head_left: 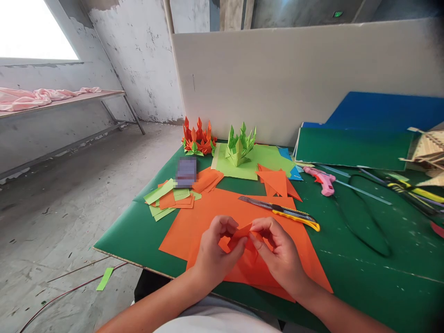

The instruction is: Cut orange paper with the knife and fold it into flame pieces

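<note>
Between my two hands is a small folded piece of orange paper point(242, 235). My left hand point(219, 247) pinches its left side with thumb and fingers. On the right side, my right hand point(277, 249) grips the same piece between thumb and forefinger. Both hands are held over large orange sheets point(215, 208) lying flat on the table, and the lower part of the folded piece blends with them. Just beyond my right hand, a yellow box cutter point(280, 212) rests on the sheets with its blade out to the left.
On the green table point(128, 236) stand an orange paper crown point(198, 138) and a light green folded paper shape point(239, 145). Green and orange paper pieces point(173, 196) lie left, near a blurred dark rectangle point(186, 172). A pink glue gun point(322, 179) with its cord lies right.
</note>
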The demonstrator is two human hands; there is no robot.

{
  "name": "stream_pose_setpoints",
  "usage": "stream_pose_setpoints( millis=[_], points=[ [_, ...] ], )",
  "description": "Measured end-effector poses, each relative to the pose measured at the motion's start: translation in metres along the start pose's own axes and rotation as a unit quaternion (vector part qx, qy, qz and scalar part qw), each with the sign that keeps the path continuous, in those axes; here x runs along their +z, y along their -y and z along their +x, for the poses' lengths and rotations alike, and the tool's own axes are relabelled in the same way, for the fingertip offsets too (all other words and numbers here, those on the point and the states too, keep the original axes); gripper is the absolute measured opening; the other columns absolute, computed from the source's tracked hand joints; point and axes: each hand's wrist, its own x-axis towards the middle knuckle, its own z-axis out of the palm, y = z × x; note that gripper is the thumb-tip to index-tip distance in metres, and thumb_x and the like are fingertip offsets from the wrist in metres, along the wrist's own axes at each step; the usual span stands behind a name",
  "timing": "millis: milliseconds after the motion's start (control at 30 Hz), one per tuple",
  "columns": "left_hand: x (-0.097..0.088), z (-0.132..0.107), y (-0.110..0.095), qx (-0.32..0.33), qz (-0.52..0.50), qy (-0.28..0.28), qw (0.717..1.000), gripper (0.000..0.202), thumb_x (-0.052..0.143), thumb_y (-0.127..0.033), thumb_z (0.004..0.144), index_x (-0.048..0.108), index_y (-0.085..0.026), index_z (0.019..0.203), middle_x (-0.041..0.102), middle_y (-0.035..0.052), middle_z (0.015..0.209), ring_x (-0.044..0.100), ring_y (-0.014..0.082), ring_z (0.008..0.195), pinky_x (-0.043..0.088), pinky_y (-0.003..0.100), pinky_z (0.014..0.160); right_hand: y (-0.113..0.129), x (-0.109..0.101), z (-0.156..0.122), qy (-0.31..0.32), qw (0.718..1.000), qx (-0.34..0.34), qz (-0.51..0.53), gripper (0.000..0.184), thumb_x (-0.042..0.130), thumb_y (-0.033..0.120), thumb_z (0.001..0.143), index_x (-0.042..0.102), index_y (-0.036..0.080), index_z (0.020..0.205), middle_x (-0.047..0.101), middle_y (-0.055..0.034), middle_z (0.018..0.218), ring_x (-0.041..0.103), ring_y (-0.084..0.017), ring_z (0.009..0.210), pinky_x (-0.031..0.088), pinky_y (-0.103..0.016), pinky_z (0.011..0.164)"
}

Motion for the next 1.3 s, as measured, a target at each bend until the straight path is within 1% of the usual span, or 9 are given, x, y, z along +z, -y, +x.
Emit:
stream_pose_setpoints(
  millis=[200, 433, 500, 600, 733, 833, 1033, 1200, 1300],
  points=[
    [0.0004, -0.0002, 0.0021, 0.013, 0.006, 0.01, 1.0, 0.028, 0.068, -0.013, 0.078, 0.053, -0.023, 0.099, 0.062, -0.0016, 0.087, 0.059, 0.0084, 0.069, 0.053, 0.017, 0.062, 0.0003, -0.0008, 0.0018, -0.009, 1.0, -0.004, 0.0, 0.003, 0.054, 0.023, 0.094, 0.056, 0.025, 0.092, 0.061, -0.0019, 0.089, 0.061, -0.017, 0.085, 0.053, -0.026, 0.071],
    [0.001, -0.001, 0.0009, 0.029, 0.027, 0.015, 0.999, 0.024, 0.063, -0.011, 0.078, 0.049, -0.022, 0.094, 0.057, -0.0038, 0.079, 0.053, 0.0068, 0.062, 0.049, 0.017, 0.058, 0.0003, -0.0004, -0.0002, 0.006, 1.0, -0.005, -0.001, 0.004, 0.053, 0.023, 0.094, 0.056, 0.025, 0.093, 0.061, -0.0022, 0.091, 0.061, -0.017, 0.087, 0.054, -0.027, 0.073],
    [0.0007, -0.0007, -0.0004, 0.021, 0.026, 0.003, 0.999, 0.022, 0.061, -0.011, 0.079, 0.047, -0.022, 0.093, 0.055, -0.0042, 0.076, 0.052, 0.007, 0.061, 0.049, 0.017, 0.057, 0.0015, -0.0011, -0.0012, 0.025, 1.0, 0.005, -0.008, 0.005, 0.054, 0.025, 0.094, 0.057, 0.026, 0.098, 0.062, -0.0028, 0.094, 0.061, -0.018, 0.091, 0.053, -0.029, 0.077],
    [0.0005, -0.001, -0.001, 0.016, 0.017, -0.019, 1.0, 0.022, 0.061, -0.012, 0.079, 0.046, -0.022, 0.093, 0.053, -0.0044, 0.076, 0.053, 0.0072, 0.062, 0.049, 0.018, 0.058, 0.003, -0.0019, -0.0015, 0.06, 0.998, 0.023, -0.028, 0.016, 0.055, 0.025, 0.093, 0.056, 0.026, 0.109, 0.064, -0.0042, 0.102, 0.061, -0.02, 0.096, 0.053, -0.03, 0.081],
    [0.0013, -0.0032, 0.0019, 0.04, 0.041, -0.026, 0.998, 0.023, 0.061, -0.012, 0.078, 0.047, -0.022, 0.093, 0.055, -0.0039, 0.077, 0.055, 0.0082, 0.064, 0.051, 0.019, 0.061, 0.0027, -0.0016, -0.0001, 0.068, 0.996, 0.026, -0.044, 0.011, 0.053, 0.019, 0.089, 0.056, 0.025, 0.098, 0.064, -0.0019, 0.094, 0.062, -0.018, 0.086, 0.052, -0.029, 0.076],
    [0.0014, -0.005, 0.0041, 0.067, 0.064, -0.026, 0.995, 0.022, 0.061, -0.011, 0.078, 0.047, -0.022, 0.091, 0.055, -0.0033, 0.076, 0.055, 0.0091, 0.065, 0.05, 0.019, 0.06, 0.002, -0.001, 0.0008, 0.068, 0.996, 0.034, -0.046, 0.011, 0.052, 0.016, 0.087, 0.055, 0.024, 0.093, 0.064, -0.001, 0.088, 0.061, -0.018, 0.08, 0.051, -0.029, 0.072],
    [0.0005, -0.006, 0.0034, 0.127, 0.093, -0.024, 0.987, 0.023, 0.059, -0.009, 0.079, 0.047, -0.022, 0.092, 0.055, -0.0036, 0.075, 0.057, 0.0093, 0.063, 0.049, 0.018, 0.058, 0.0013, -0.0014, 0.0001, 0.075, 0.997, 0.035, -0.007, 0.017, 0.049, 0.013, 0.084, 0.054, 0.024, 0.095, 0.063, -0.002, 0.092, 0.061, -0.019, 0.089, 0.051, -0.03, 0.079],
    [0.0017, -0.0058, 0.0026, 0.136, 0.065, -0.014, 0.989, 0.023, 0.056, -0.006, 0.079, 0.045, -0.023, 0.092, 0.052, -0.0042, 0.073, 0.055, 0.0098, 0.063, 0.048, 0.02, 0.058, 0.0001, -0.0011, -0.0013, 0.078, 0.997, 0.021, 0.005, 0.013, 0.048, 0.017, 0.09, 0.054, 0.025, 0.097, 0.061, -0.0027, 0.095, 0.059, -0.018, 0.089, 0.051, -0.031, 0.081],
    [0.0014, -0.0058, 0.0023, 0.136, 0.056, -0.018, 0.989, 0.024, 0.056, -0.006, 0.079, 0.045, -0.023, 0.092, 0.052, -0.0041, 0.073, 0.055, 0.0098, 0.063, 0.048, 0.02, 0.058, -0.0003, -0.0026, -0.0028, 0.085, 0.996, 0.023, 0.006, 0.015, 0.049, 0.017, 0.09, 0.053, 0.026, 0.101, 0.061, -0.0036, 0.099, 0.059, -0.019, 0.094, 0.05, -0.033, 0.084]
  ],
)
